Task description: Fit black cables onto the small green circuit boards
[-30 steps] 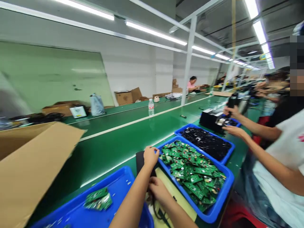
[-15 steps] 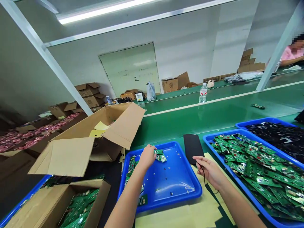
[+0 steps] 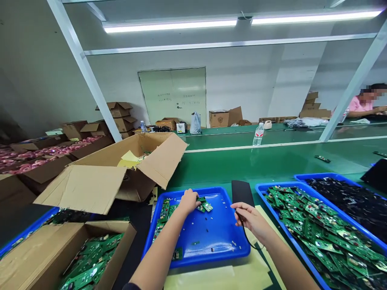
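Note:
My left hand (image 3: 188, 202) is over the far middle of a blue tray (image 3: 217, 257), its fingers closed on a small green circuit board (image 3: 200, 200). Another small board (image 3: 207, 206) lies against it, partly under the first. More green boards (image 3: 165, 211) are along the tray's left side, partly hidden by my left arm, and small loose bits are scattered over its floor. At the tray's right rim my right hand (image 3: 249, 217) pinches a thin black cord (image 3: 246, 237), which loops down below the palm. Whether its fingertips hold anything else is too small to tell.
To the right stand a blue tray heaped with circuit boards (image 3: 320, 225) and another of black parts (image 3: 341, 201). On the left are an open carton (image 3: 87, 193) and a smaller box of boards (image 3: 127, 245). A water bottle (image 3: 258, 135) and a person in pink (image 3: 361, 105) are beyond.
The view has levelled. My right hand has come left, closer to the blue tray, with the cord still in it. My left hand stays at the small boards.

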The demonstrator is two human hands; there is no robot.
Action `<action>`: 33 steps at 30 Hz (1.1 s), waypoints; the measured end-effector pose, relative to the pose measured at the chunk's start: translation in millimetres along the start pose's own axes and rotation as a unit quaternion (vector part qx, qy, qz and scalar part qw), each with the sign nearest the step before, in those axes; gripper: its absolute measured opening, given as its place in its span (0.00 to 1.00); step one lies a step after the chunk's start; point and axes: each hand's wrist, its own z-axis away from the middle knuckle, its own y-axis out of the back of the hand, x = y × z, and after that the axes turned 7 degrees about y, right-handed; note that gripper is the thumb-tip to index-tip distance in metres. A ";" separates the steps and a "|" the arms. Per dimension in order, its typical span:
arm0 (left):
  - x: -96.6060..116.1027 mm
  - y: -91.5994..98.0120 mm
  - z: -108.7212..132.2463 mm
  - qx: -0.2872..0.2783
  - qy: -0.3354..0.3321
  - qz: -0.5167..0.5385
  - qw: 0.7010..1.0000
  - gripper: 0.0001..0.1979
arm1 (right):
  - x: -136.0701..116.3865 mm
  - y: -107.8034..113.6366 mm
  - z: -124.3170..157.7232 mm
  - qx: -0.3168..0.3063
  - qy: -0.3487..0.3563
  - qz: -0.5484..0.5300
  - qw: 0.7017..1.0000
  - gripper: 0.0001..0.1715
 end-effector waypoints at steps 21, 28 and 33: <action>54.6 67.7 78.1 0.004 -0.069 0.507 0.859 0.17 | -67.4 -76.4 -18.0 -0.100 0.343 0.245 0.901 0.16; 52.4 70.6 81.0 -0.032 -0.074 0.541 0.837 0.14 | -62.7 -72.8 -26.4 -0.092 0.491 0.375 0.781 0.18; 52.1 67.0 76.4 -0.013 -0.061 0.529 0.846 0.13 | -57.6 -73.2 -29.0 -0.084 0.533 0.473 0.697 0.24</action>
